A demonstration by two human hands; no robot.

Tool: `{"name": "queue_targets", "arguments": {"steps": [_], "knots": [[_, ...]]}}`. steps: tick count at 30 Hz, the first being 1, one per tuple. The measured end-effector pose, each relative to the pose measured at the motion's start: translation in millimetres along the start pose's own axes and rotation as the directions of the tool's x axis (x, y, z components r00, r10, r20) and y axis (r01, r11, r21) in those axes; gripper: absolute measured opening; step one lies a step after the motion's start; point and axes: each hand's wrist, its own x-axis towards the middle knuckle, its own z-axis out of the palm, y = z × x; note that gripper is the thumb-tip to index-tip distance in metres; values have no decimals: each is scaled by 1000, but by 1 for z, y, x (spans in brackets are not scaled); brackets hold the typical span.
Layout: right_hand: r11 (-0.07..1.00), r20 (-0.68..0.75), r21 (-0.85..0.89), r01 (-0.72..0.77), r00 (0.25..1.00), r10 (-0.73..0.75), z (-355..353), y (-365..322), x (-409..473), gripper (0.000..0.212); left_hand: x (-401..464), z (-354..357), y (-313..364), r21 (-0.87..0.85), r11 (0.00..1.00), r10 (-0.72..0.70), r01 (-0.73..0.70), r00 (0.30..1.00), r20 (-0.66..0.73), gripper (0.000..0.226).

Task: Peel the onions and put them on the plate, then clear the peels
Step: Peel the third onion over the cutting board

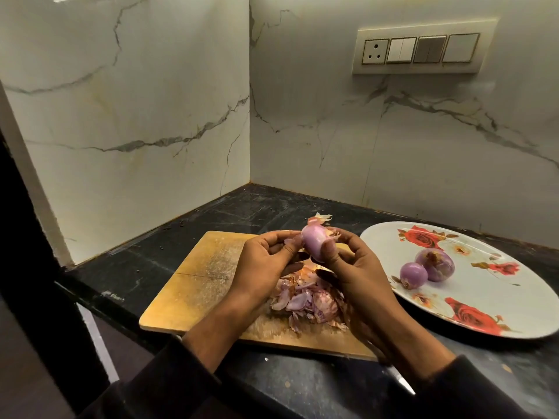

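A pale purple onion [314, 241] is held up above the wooden cutting board [193, 285], with loose skin curling off its top. My right hand [351, 267] grips it from the right with thumb and fingers. My left hand [266, 258] pinches a strip of peel at the onion's left side. A heap of purple and brown peels [305, 300] lies on the board below the hands. Two peeled onions [426, 267] sit side by side on the white rose-patterned plate [484, 300] at the right.
The board and plate rest on a dark stone counter [242, 207] set in a marble-walled corner. A switch panel [420, 49] is on the right wall. A stray peel [322, 217] lies behind the board. The counter's front edge runs at lower left.
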Motion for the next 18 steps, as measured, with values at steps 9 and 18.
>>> {"name": "queue_targets", "arguments": {"steps": [9, 18], "knots": [[994, 59, -82, 66, 996, -62, 2, 7, 1, 53, 4, -4, 1, -103, 995, -20, 7, 992, -124, 13], [990, 19, 128, -51, 999, 49, 1, 3, 3, 36, 4, -4, -7, 278, 956, 127, -99, 988, -87, 23]]}}
